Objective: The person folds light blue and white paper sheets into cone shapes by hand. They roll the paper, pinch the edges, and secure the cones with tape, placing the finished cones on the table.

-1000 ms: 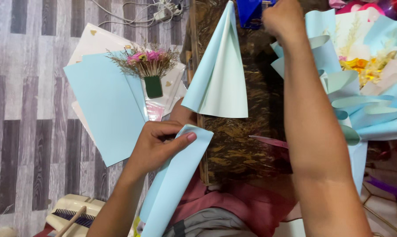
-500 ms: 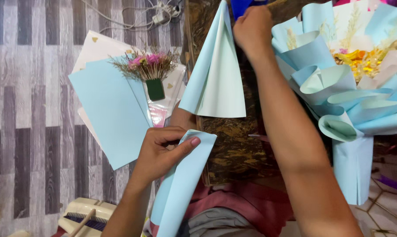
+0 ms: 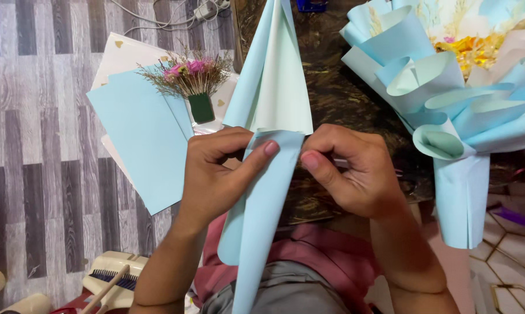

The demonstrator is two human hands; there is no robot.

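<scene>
A long sheet of light blue wrapping paper (image 3: 274, 87), folded into a narrow cone, runs from the top of the view down over my lap. My left hand (image 3: 219, 171) pinches it at its narrow middle, thumb across the front. My right hand (image 3: 355, 168) grips the same fold from the right side, fingers curled against the paper's edge. Both hands meet at the pinch point above a dark patterned table (image 3: 343, 99).
A large bouquet (image 3: 448, 75) wrapped in light blue and mint paper lies at the right on the table. Loose blue and white sheets (image 3: 140, 134) lie on the striped grey floor at the left, with a small dried flower bunch (image 3: 190, 75) on them. A cream tool (image 3: 114, 282) sits at the bottom left.
My right hand has come down from the top of the view, near the bouquet, to the paper's pinched middle beside my left hand. The left hand kept its hold.
</scene>
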